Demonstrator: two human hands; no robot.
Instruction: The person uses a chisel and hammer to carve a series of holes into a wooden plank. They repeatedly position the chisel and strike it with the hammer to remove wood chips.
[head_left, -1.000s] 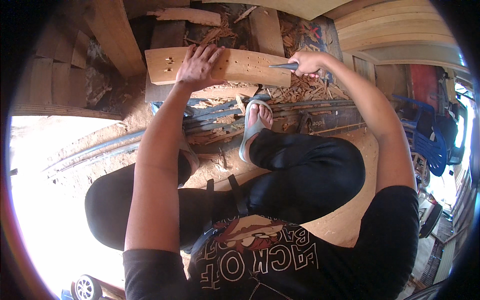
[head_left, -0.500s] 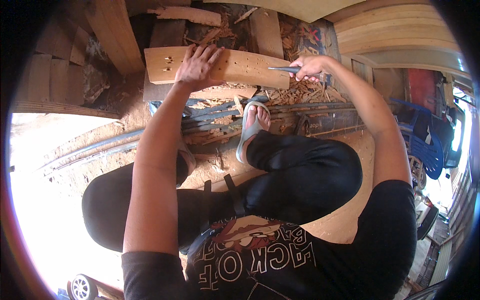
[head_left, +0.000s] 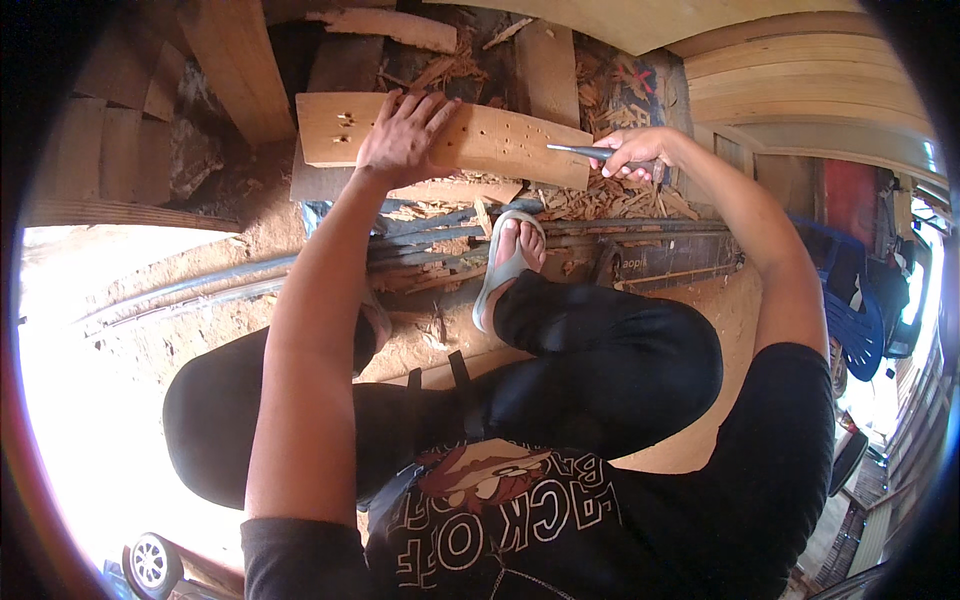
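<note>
A long light wooden plank (head_left: pixel 520 150) pocked with small holes lies across scrap boards beyond my feet. My left hand (head_left: pixel 400 140) rests spread on its middle-left part, fingers apart near the far edge. At the right end, my right hand (head_left: pixel 635 155) is closed round a tapered dark metal tool (head_left: pixel 585 151), which points left over the plank's surface. Whether the tip touches the wood I cannot tell. Splintered wood chips (head_left: pixel 660 195) lie around and under that end.
Dark pipes (head_left: pixel 450 230) run between the plank and my sandalled feet (head_left: pixel 510 255). Stacked timber (head_left: pixel 780 70) and a leaning beam (head_left: pixel 235 80) flank the work spot. A blue plastic chair (head_left: pixel 855 320) stands at the right, and a spoked wheel (head_left: pixel 152 560) shows at lower left.
My right hand and the tool have shifted slightly right and toward me, with the hand turned a little. My left hand stays on the plank.
</note>
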